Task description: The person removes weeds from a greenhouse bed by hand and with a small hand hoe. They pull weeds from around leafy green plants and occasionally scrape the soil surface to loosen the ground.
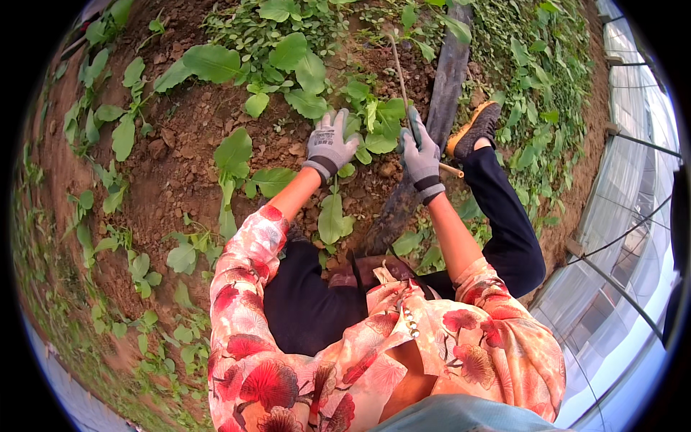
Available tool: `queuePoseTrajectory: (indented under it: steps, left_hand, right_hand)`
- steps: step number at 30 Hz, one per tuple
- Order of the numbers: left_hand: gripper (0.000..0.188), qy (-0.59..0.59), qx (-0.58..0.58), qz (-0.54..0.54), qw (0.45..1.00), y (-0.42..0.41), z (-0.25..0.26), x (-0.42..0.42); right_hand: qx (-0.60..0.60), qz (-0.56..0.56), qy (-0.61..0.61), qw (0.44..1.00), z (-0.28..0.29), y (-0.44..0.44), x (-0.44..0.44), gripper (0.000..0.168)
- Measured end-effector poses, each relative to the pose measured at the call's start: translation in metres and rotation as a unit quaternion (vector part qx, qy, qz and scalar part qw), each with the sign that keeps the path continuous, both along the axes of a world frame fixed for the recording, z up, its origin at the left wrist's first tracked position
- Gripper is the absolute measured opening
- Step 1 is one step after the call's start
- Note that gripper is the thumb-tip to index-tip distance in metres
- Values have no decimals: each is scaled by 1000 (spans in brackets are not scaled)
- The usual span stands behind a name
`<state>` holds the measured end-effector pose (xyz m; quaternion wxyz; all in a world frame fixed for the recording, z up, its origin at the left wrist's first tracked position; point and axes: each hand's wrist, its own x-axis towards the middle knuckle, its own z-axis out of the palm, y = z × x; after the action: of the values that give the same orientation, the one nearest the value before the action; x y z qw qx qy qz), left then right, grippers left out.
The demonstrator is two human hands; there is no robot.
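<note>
My left hand [331,141], in a grey knitted work glove, lies palm down at the leaves of a broad-leaved green plant [380,127]; its fingers are spread a little, and whether they pinch a leaf cannot be told. On the other side of that plant, my right hand [420,146], gloved alike, is closed around a thin wooden-handled tool [399,67]. The tool's long shaft runs up past the fingers and curves at its far tip, and its light handle end [451,170] sticks out below the palm. Small weeds [270,27] grow beyond the hands.
A dark flat hose or plastic strip [449,70] runs along the soil beside my right hand. My shoe [475,129] rests at its right. More leafy seedlings [232,154] stand in the cloddy soil on the left. Clear plastic sheeting on a frame [626,216] borders the right side.
</note>
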<state>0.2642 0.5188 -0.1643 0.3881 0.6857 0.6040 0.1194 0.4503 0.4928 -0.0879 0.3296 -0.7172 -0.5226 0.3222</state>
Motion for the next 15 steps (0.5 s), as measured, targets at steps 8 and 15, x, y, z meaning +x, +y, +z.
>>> queuePoseTrajectory:
  steps: [8, 15]
  left_hand:
    - [52, 2, 18, 121, 992, 4, -35, -33]
    - [37, -333, -212, 114, 912, -5, -34, -27]
  right_hand:
    - [-212, -129, 331, 911, 7, -5, -75, 51]
    - [-173, -168, 309, 920, -47, 9, -93, 51]
